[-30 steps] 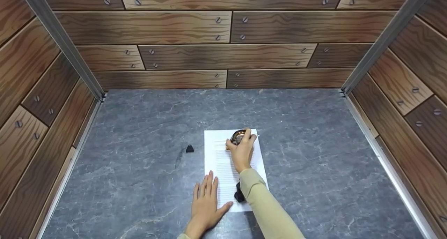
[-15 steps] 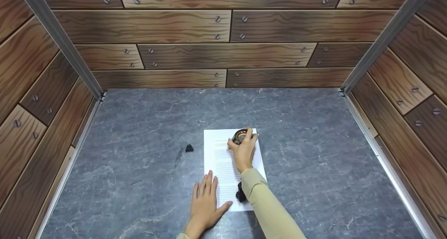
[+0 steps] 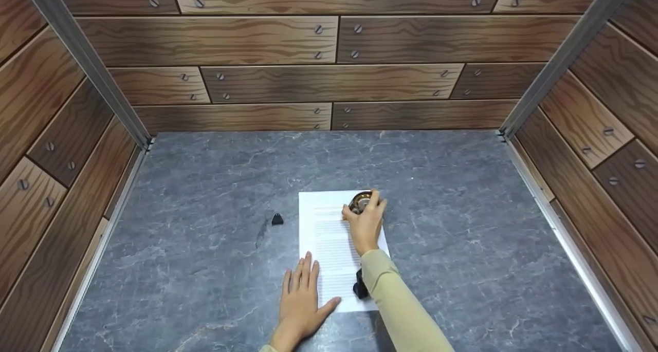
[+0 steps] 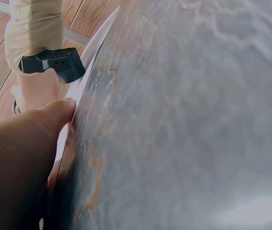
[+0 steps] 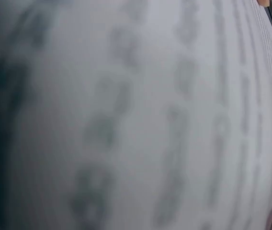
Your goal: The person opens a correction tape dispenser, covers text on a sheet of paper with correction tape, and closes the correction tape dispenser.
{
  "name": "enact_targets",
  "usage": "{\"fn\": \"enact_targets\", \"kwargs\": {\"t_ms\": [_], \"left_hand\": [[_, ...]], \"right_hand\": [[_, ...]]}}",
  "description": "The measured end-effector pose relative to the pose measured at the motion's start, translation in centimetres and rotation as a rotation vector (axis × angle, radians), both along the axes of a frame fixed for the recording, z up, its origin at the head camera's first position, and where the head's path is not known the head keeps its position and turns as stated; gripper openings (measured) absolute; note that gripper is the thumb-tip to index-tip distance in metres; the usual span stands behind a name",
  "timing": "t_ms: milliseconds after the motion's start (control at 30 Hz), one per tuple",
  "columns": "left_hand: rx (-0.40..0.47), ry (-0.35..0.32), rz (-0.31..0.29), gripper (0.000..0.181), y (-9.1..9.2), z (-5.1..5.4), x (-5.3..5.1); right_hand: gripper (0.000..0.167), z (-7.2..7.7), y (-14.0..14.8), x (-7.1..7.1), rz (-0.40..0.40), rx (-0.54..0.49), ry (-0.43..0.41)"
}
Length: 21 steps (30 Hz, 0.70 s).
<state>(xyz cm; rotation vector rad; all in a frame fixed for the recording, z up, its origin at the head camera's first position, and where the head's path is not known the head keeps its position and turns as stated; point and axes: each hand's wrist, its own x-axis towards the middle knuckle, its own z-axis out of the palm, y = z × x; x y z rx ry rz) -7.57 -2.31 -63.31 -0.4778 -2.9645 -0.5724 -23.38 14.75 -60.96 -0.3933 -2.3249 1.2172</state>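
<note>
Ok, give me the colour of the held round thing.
The round thing is amber-brown, best seen in the head view.

I see the left grip (image 3: 303,304) lying flat, its fingers almost straight and pointing forward, its thumb stretched to the right. The right grip (image 3: 366,224) is farther ahead; its thumb and bent fingers are curved in a hold. The right arm (image 3: 411,311), in a pale sleeve (image 3: 380,272), reaches diagonally forward and to the left.

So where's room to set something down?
Bare tabletop runs from the paper and right sleeve to the right wall and back wall. Crowded: the paper, left hand over its edge, right hand holding a round amber item. A black piece lies left of the paper.
</note>
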Motion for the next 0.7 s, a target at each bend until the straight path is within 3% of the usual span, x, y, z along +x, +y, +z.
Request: {"fn": "enact_targets", "kwargs": {"t_ms": [200, 367, 700], "left_hand": [[-0.003, -0.036, -0.006, 0.093, 0.0, 0.0, 0.0], [0.001, -0.017, 0.001, 0.093, 0.1, -0.1, 0.0], [0.014, -0.054, -0.004, 0.093, 0.1, 0.2, -0.1]], "right_hand": [[0.079, 0.2, 1.3, 0.4, -0.028, 0.009, -0.063], [0.08, 0.2, 1.8, 0.5, -0.027, 0.011, -0.073], [0.075, -0.8, 2.3, 0.6, -0.043, -0.107, 0.062]]}}
